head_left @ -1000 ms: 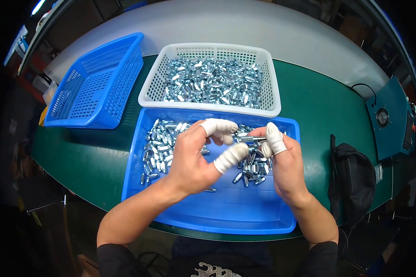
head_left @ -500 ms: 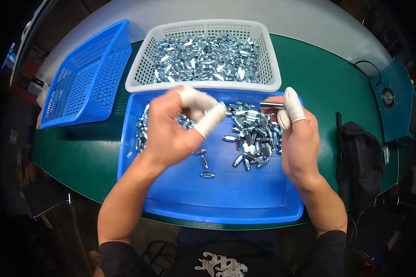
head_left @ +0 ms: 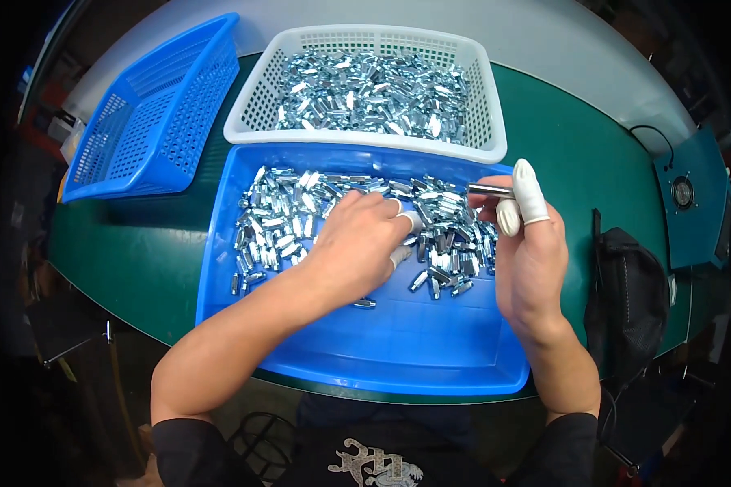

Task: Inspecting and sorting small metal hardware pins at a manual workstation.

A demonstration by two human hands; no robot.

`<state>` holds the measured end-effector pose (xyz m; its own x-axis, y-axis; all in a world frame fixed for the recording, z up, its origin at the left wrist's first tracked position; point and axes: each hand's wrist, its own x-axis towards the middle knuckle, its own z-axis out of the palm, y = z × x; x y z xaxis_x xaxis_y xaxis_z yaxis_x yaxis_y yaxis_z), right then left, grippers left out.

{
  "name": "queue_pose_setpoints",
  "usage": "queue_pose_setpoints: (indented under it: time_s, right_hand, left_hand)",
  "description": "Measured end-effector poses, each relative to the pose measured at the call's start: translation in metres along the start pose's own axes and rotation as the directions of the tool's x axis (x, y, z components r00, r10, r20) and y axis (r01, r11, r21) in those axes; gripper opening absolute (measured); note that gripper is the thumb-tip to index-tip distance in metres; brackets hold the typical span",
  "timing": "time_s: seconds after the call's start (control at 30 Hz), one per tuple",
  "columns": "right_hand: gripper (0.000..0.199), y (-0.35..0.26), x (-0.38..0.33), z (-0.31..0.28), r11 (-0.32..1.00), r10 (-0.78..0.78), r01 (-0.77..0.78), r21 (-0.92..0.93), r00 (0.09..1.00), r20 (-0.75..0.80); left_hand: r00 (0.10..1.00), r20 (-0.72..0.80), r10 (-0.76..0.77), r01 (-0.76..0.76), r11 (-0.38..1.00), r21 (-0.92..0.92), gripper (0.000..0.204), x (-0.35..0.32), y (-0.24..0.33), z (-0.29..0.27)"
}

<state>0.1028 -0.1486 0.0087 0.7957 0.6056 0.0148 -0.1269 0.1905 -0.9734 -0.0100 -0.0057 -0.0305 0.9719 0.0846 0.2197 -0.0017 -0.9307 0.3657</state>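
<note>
— What's spread before you, biggest first?

— A green table (head_left: 593, 154) fills the middle of the frame. On it, low and centre, sits a smooth blue plastic tray (head_left: 430, 357); above it a white lattice basket (head_left: 252, 114) heaped with shiny metal pieces; at upper left a blue lattice basket (head_left: 150, 105) tilted on its side. A black mesh pouch (head_left: 625, 284) lies at the right edge.

— And the small parts?

— A scatter of short, bright zinc-coloured metal parts (head_left: 288, 215) lies across the tray's upper half.

— What's in your right hand (head_left: 532, 260)?

— A slim metal pin (head_left: 489, 191), right of centre, above the tray's right rim. Its long axis runs nearly level, free end pointing toward frame left. My white-capped thumb and forefinger pinch its right end.

— Your left hand (head_left: 357, 247)?

— Palm down on the pile, capped fingers curled into the parts; whether they've gripped one, I cannot tell.
</note>
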Motion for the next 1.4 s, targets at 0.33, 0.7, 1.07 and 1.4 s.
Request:
queue_pose_setpoints:
  time_s: [0.33, 0.7, 1.07, 1.4]
  right_hand:
    - [0.043, 0.002, 0.0, -0.006, 0.991, 0.051, -0.043, -0.13, 0.997, 0.062]
    - [0.04, 0.003, -0.003, -0.002, 0.977, 0.031, 0.006, -0.213, 0.985, 0.17]
    - [0.028, 0.001, -0.008, 0.001, 0.963, -0.055, 0.128, -0.236, 0.955, 0.292]
    - [0.033, 0.002, -0.006, 0.004, 0.97, 0.079, -0.015, -0.241, 0.963, 0.259]
  left_hand:
    - [0.898, 0.065, -0.436, 0.223, 0.32, -0.921, 0.02, 0.005, 0.016, -0.041]
    - [0.928, 0.075, -0.366, 0.177, 0.253, -0.951, 0.022, 0.001, 0.014, -0.038]
    - [0.96, -0.15, -0.237, -0.001, 0.532, -0.847, 0.019, -0.003, 0.018, -0.042]
    - [0.934, -0.186, -0.305, 0.092, 0.71, -0.698, 0.025, 0.0, 0.026, -0.046]
